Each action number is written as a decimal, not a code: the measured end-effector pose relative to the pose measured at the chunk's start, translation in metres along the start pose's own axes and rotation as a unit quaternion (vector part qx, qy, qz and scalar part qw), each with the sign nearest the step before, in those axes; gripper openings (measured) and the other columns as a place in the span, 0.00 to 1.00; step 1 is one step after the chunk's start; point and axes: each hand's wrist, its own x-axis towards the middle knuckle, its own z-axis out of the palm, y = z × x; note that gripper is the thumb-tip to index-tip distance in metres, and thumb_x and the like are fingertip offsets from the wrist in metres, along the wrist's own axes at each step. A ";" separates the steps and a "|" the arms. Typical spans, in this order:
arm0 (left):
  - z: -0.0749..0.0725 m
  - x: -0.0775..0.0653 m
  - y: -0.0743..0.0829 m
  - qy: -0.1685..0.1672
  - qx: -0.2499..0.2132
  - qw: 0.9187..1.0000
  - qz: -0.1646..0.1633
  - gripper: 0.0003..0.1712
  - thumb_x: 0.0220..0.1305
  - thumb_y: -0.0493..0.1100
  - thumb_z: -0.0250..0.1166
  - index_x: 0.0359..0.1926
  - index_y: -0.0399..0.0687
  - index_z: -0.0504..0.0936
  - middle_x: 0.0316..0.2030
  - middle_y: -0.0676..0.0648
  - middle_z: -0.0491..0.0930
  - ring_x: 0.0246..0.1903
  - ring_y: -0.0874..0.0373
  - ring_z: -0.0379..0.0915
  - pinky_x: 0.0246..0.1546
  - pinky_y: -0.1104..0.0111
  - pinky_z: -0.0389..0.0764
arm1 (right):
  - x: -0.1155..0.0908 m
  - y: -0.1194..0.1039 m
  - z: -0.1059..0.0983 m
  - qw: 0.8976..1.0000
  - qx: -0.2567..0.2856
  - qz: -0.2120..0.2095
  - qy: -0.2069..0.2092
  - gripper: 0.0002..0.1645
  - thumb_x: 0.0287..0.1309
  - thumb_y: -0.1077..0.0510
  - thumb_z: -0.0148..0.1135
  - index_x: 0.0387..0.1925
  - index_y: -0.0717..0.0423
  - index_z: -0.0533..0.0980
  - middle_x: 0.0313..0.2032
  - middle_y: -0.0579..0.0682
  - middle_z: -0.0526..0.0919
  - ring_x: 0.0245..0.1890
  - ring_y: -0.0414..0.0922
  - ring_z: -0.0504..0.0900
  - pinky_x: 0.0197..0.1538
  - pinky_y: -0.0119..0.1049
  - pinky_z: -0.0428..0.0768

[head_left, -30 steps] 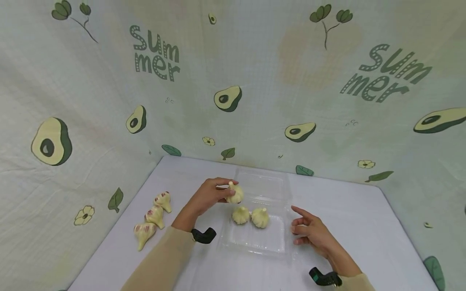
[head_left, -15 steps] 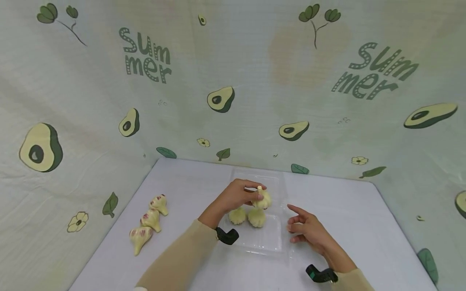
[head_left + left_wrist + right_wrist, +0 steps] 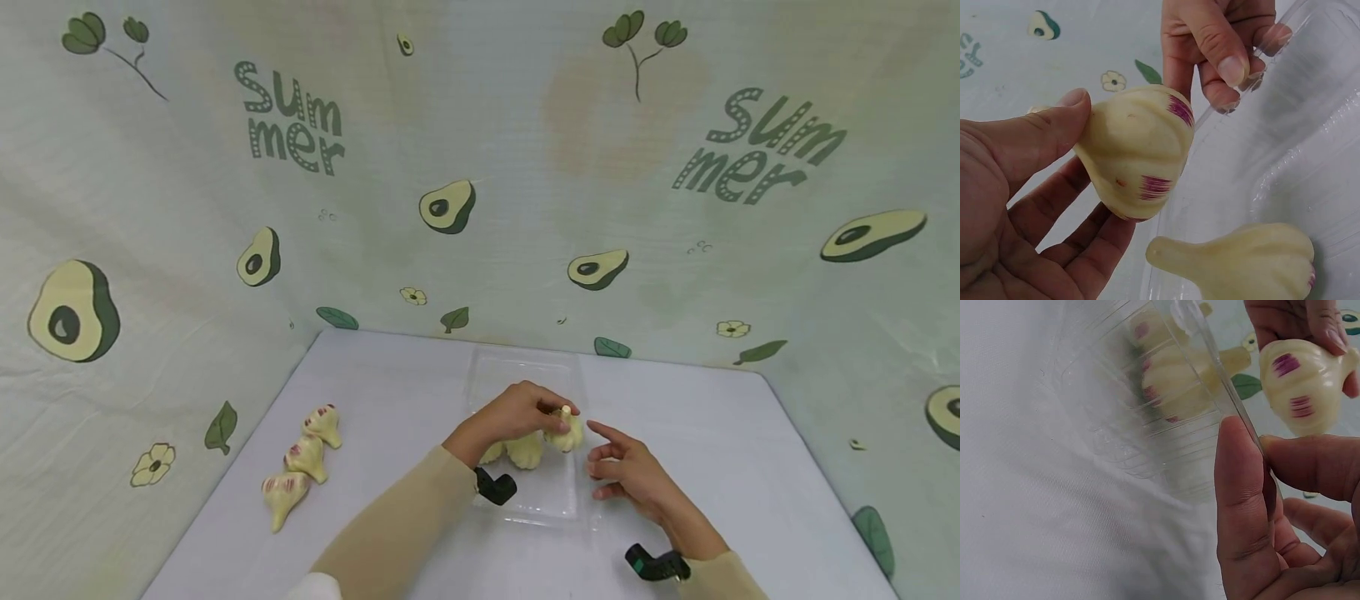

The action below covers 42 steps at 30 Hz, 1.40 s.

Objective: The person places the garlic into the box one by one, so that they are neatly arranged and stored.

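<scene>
My left hand (image 3: pixel 525 410) pinches a garlic bulb (image 3: pixel 566 432) near its stem, holding it over the right part of a clear plastic clamshell container (image 3: pixel 542 502). Purple streaks mark this bulb's rounded end in the left wrist view. Inside the container lies a second bulb (image 3: pixel 525 452), with a third (image 3: pixel 491 453) beside it, partly hidden by my left hand. At the container's right side is my right hand (image 3: pixel 630 471). In the right wrist view its thumb and finger pinch the clear rim (image 3: pixel 1249 422), while its other fingers curl loosely.
Three more garlic bulbs (image 3: pixel 304 457) lie in a slanting row on the white table (image 3: pixel 390 367), left of the container. The container's lid (image 3: pixel 517 367) lies folded back behind it. A cloth printed with avocados (image 3: pixel 447 207) hangs around the back and sides.
My left hand has carried the garlic bulb rightward across the container, close to my right hand. The right hand keeps its place at the rim. The head view has shifted slightly.
</scene>
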 end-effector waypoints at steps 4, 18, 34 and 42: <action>0.002 0.004 -0.004 -0.014 0.024 1.000 -0.007 0.14 0.68 0.50 0.74 0.53 0.59 0.92 0.53 0.61 0.88 0.50 0.68 0.79 0.54 0.70 0.81 | 0.000 0.000 0.000 1.000 0.001 -0.003 -0.004 0.50 0.64 0.69 0.68 0.82 0.58 0.55 0.43 0.53 0.79 0.38 0.44 0.82 0.34 0.38 0.89; 0.009 0.016 -0.014 -0.046 0.090 0.995 0.004 0.15 0.64 0.45 0.77 0.52 0.57 0.92 0.49 0.59 0.87 0.44 0.70 0.77 0.48 0.74 0.80 | 0.000 0.001 0.003 1.000 0.010 -0.004 -0.009 0.50 0.65 0.69 0.67 0.83 0.58 0.54 0.44 0.54 0.79 0.37 0.43 0.83 0.33 0.38 0.89; 0.019 0.020 -0.027 -0.044 0.114 0.993 0.006 0.13 0.63 0.41 0.77 0.49 0.55 0.93 0.42 0.61 0.87 0.41 0.69 0.76 0.45 0.76 0.79 | 0.000 0.001 0.001 1.000 0.009 -0.009 -0.012 0.50 0.65 0.69 0.66 0.83 0.57 0.54 0.43 0.53 0.78 0.37 0.44 0.82 0.34 0.38 0.89; 0.023 0.022 -0.033 -0.045 0.142 0.988 0.029 0.14 0.64 0.43 0.77 0.51 0.55 0.92 0.47 0.60 0.88 0.43 0.70 0.76 0.50 0.77 0.78 | 0.000 0.002 -0.001 1.000 0.010 -0.015 -0.016 0.50 0.66 0.69 0.66 0.83 0.58 0.53 0.43 0.52 0.78 0.38 0.45 0.82 0.34 0.38 0.89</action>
